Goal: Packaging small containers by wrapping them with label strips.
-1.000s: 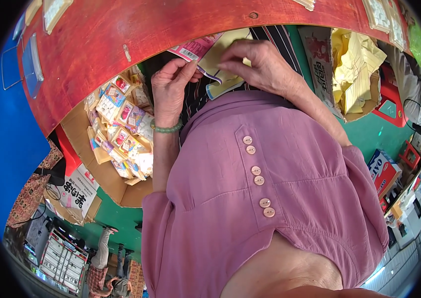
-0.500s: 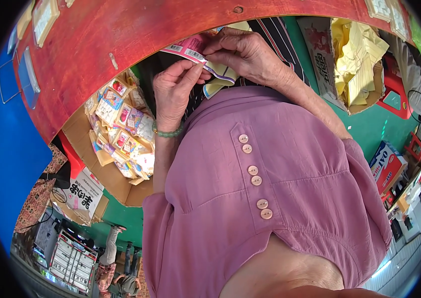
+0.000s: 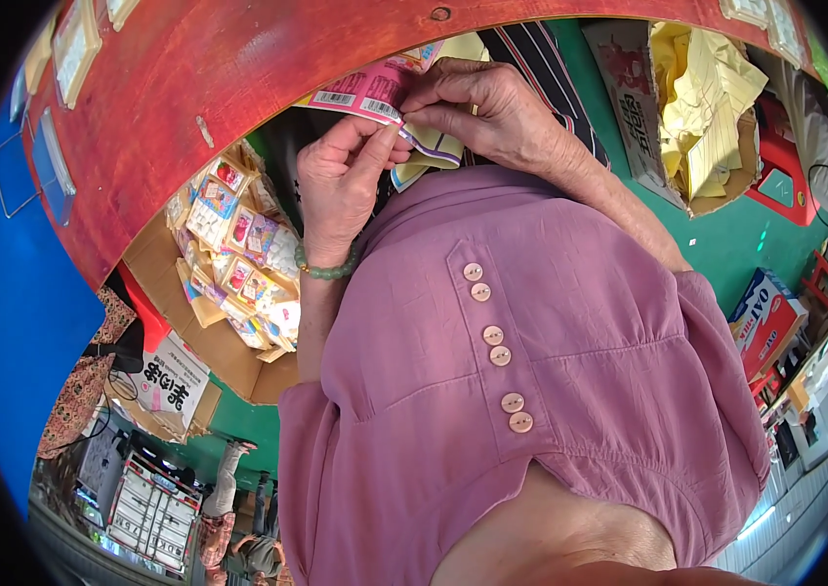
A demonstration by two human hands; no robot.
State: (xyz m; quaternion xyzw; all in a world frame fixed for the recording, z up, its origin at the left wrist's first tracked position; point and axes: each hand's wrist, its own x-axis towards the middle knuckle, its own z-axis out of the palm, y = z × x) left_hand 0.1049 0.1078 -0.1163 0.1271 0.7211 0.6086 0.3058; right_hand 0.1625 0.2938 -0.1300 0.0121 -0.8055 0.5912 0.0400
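1 cardboard box [image 3: 224,359]: at the left, beside the left forearm, holding a heap of small printed packets [image 3: 238,234].
Left hand [image 3: 341,181]: a green beaded bracelet [image 3: 329,269] circles the wrist; the grip is a pinch, thumb against fingers, on the near edge of the pink printed sheet [image 3: 363,84].
Pink sheet's place: between the 2 hands, over the lap and just beside the near rim of the red desk [image 3: 238,68].
Pink sheet's direction: the edge with 2 barcodes faces the body, and the rest runs away toward the desk; that edge crosses from left to right, dipping to the right. Fingers and desk rim hide part of the outline, so I cannot tell the long axis for certain; it looks crosswise.
Fingertip step: judging by the pinches, fine work at the edge, perhaps parting or folding a layer; which, I cannot tell.
Next move's demand: probably a steady left pinch and a light right pull, without creasing the sheet.
Pale yellow paper [image 3: 465,47]: shows behind the right fingers, and again below them.
Right hand [image 3: 507,112]: thumb and fingertips pinched on the sheet's edge, close to the left fingertips.
Crumpled yellow paper [image 3: 702,107]: in a carton [image 3: 627,107] at the right.
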